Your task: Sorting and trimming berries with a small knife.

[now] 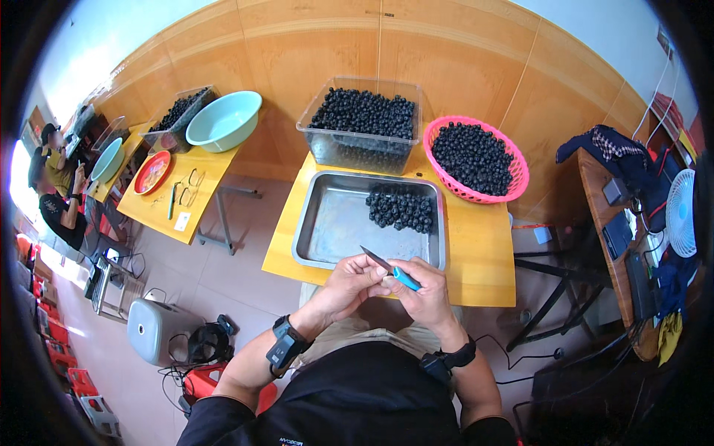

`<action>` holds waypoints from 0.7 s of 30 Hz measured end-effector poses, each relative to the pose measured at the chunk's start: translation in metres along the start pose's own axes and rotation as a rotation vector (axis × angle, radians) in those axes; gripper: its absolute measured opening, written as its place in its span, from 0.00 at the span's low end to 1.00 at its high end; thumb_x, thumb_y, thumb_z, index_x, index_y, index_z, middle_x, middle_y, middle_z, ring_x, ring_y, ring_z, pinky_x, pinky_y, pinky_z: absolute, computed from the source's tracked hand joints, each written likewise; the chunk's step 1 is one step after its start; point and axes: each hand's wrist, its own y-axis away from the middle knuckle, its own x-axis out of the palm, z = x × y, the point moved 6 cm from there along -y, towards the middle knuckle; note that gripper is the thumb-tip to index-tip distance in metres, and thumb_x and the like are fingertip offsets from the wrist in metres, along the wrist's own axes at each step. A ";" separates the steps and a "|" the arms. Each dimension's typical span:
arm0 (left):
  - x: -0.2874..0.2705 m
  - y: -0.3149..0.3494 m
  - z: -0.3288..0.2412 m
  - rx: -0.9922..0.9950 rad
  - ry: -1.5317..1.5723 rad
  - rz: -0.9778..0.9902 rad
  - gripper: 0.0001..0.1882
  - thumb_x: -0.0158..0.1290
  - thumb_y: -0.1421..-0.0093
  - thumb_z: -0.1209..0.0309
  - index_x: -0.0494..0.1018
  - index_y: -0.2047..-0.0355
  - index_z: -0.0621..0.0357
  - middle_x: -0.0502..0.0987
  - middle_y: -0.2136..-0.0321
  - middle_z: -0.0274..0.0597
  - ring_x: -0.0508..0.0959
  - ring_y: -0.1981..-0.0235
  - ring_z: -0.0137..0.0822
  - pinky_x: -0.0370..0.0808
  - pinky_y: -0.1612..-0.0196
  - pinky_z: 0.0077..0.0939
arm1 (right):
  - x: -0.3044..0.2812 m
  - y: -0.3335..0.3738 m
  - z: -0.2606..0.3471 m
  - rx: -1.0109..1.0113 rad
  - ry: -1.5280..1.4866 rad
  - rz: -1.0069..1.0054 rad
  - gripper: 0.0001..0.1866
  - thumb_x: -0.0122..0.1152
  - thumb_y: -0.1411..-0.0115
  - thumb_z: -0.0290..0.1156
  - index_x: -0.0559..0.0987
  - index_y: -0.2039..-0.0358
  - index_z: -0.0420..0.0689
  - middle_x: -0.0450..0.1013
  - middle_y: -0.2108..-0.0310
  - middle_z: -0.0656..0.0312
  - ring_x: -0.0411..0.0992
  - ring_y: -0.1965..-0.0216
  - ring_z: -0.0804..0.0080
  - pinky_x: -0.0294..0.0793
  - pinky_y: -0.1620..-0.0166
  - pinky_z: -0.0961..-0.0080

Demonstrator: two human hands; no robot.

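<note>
My right hand (424,291) is closed round the blue handle of a small paring knife (405,278). Its dark blade points up and to the left, over the fingertips of my left hand (348,282). Those fingers are pinched together close to the blade; what they hold, if anything, is hidden. Both hands are at the near edge of a shallow steel tray (327,223). In the tray's far right part lies a cluster of small, round, dark fruits (401,210).
Behind the tray stands a clear plastic bin (361,152) heaped with dark fruits, beside a pink basket (520,175) of the same. Another yellow table (152,212) on the left bears a turquoise basin (223,123) and a red plate (152,172). Two people appear at far left.
</note>
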 end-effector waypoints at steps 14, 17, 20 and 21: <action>-0.031 -0.025 -0.028 0.144 -0.633 -0.247 0.07 0.59 0.35 0.73 0.77 0.61 0.65 0.80 0.68 0.35 0.78 0.69 0.24 0.78 0.63 0.19 | -0.136 -0.098 -0.100 0.091 0.651 -0.610 0.22 0.66 0.39 0.37 0.79 0.52 0.32 0.80 0.61 0.43 0.80 0.61 0.56 0.76 0.58 0.66; -0.061 -0.038 -0.042 0.199 -0.828 -0.363 0.08 0.61 0.37 0.72 0.78 0.63 0.65 0.80 0.72 0.34 0.77 0.71 0.22 0.75 0.66 0.19 | -0.122 -0.078 -0.115 0.256 0.414 -0.517 0.22 0.66 0.39 0.37 0.79 0.51 0.33 0.80 0.62 0.44 0.80 0.60 0.62 0.76 0.57 0.68; -0.075 -0.055 -0.060 0.205 -0.953 -0.421 0.10 0.62 0.39 0.71 0.78 0.63 0.67 0.81 0.73 0.36 0.77 0.71 0.24 0.74 0.67 0.22 | -0.098 -0.047 -0.114 0.328 0.356 -0.451 0.21 0.66 0.39 0.35 0.78 0.51 0.32 0.80 0.62 0.45 0.80 0.60 0.67 0.76 0.57 0.69; -0.076 -0.061 -0.067 0.203 -1.047 -0.448 0.10 0.62 0.39 0.71 0.78 0.63 0.67 0.81 0.72 0.37 0.78 0.71 0.25 0.75 0.66 0.23 | -0.092 -0.036 -0.114 0.329 0.356 -0.450 0.21 0.66 0.39 0.35 0.78 0.51 0.32 0.80 0.62 0.45 0.80 0.60 0.67 0.76 0.57 0.69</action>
